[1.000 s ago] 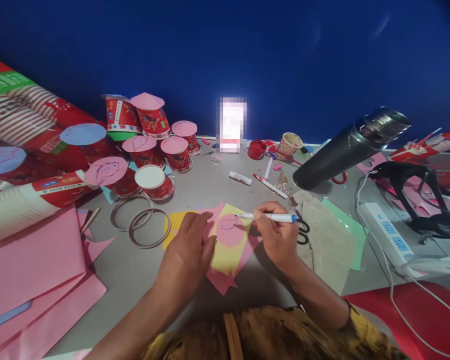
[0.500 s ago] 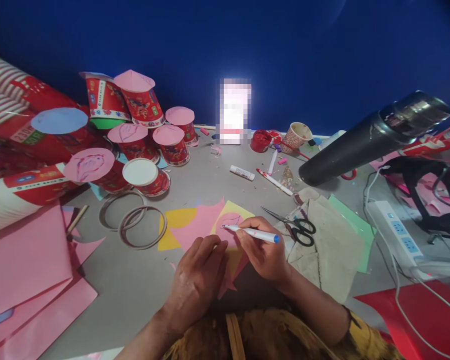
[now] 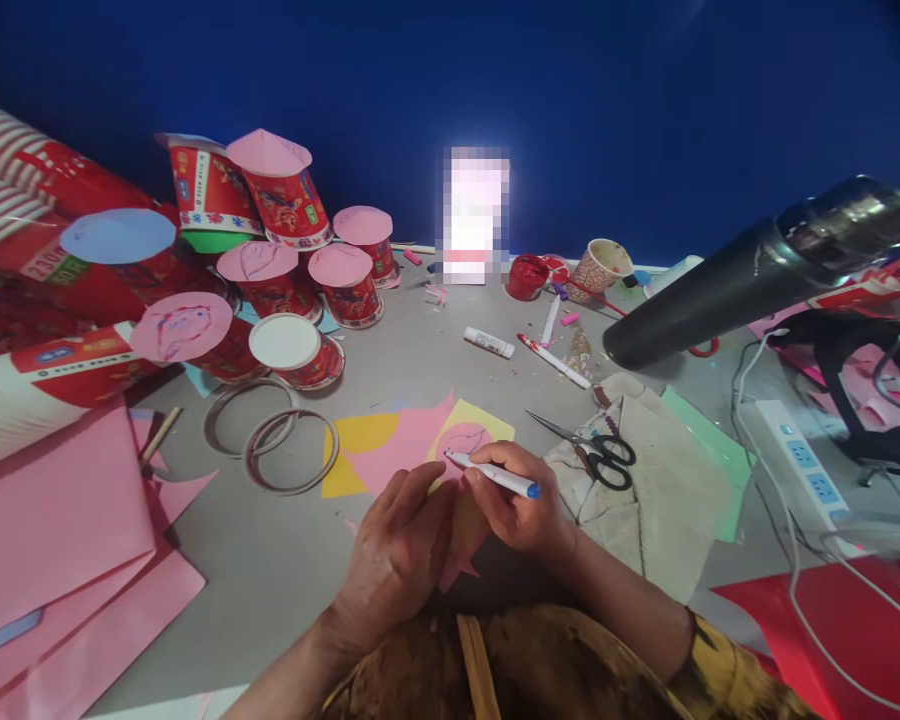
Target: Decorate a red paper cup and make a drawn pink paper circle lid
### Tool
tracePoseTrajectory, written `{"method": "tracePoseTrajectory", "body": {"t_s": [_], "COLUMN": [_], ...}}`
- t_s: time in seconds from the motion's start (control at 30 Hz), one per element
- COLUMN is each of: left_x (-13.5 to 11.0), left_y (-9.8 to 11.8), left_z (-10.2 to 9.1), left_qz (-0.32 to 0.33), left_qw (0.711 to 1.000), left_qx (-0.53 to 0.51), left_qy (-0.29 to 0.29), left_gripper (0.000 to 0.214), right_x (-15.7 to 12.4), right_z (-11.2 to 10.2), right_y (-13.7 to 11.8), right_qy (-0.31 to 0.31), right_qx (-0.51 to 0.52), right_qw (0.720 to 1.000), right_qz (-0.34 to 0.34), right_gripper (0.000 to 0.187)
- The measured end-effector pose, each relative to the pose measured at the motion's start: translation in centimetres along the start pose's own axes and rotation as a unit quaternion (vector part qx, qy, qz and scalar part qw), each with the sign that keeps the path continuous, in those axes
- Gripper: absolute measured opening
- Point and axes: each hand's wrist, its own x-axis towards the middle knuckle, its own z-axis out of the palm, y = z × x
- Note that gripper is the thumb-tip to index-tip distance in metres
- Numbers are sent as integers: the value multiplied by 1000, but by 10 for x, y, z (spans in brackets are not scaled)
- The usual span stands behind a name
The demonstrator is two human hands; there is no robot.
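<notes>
My right hand [image 3: 517, 500] pinches a white marker [image 3: 499, 474] with a blue end, its tip touching a round pink paper piece [image 3: 459, 440]. Blue curved lines show on that piece, which lies over yellow and pink paper scraps. My left hand [image 3: 405, 530] rests at the near left of the same piece, fingers bent and pressed together on its edge; the thumb is mostly hidden. Under and beyond the hands lie a jagged pink scrap [image 3: 394, 450] and an orange-yellow sheet [image 3: 345, 455]. Black-handled scissors [image 3: 604, 458] lie to the right of my right hand, blades slightly apart.
Red paper cups [image 3: 289, 205] with paper tops crowd the left. Two tape rings [image 3: 292, 487] and folded pink sheets [image 3: 52, 510] lie nearer. A glue stick [image 3: 489, 343], a red marker [image 3: 555, 362], a black flask [image 3: 705, 285] and a power strip [image 3: 802, 460] stand or lie right and behind.
The marker tip has moved slightly down along the pink piece, and a longer blue line shows above it. My right hand has shifted slightly left; the left hand stays on the paper.
</notes>
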Motion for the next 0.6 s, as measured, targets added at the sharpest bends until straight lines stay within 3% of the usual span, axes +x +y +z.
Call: {"method": "tracePoseTrajectory", "body": {"t_s": [0.27,0.6], "left_x": [1,0], "left_y": [1,1], "left_z": [-1,-1], "left_qz": [-14,-15], "left_qw": [1000,1000], "left_qx": [-15,-14], "left_qy": [-7,-11], "left_gripper": [21,19], "right_x": [-1,-1], "right_z": [1,1], "right_y": [-2,-1], "right_qy": [-8,4], "right_qx": [-19,-38], "right_qw": [998,999], "right_qz": [-54,-17], "right_gripper": [7,6]}}
